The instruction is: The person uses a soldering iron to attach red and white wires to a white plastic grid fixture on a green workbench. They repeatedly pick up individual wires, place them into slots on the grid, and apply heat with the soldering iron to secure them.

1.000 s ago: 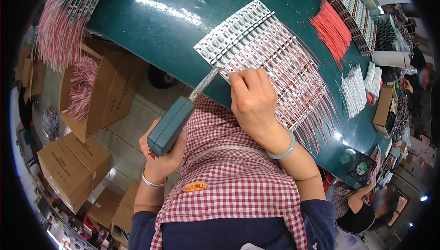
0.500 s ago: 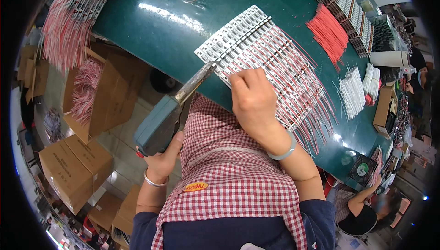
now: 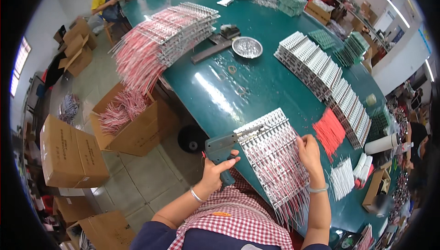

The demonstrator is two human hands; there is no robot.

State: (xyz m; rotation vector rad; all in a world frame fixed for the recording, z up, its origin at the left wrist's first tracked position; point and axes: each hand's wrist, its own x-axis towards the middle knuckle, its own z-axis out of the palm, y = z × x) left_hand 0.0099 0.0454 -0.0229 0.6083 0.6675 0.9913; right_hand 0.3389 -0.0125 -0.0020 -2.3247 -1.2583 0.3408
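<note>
Left hand (image 3: pixel 213 173) gripped pistol-grip tool (image 3: pixel 220 145), barrel (image 3: pixel 250 131) toward 2 o'clock | right hand (image 3: pixel 310 154) at strip panel's (image 3: pixel 276 164) 3 o'clock edge, fingers' hold unclear | steady barrel seemed key

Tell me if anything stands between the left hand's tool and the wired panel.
Nothing visible does. The teal tool in the left hand extends over the wired panel; the right hand is at the panel's right edge, clear of the tool. Whether the tool touches is unclear.
</note>
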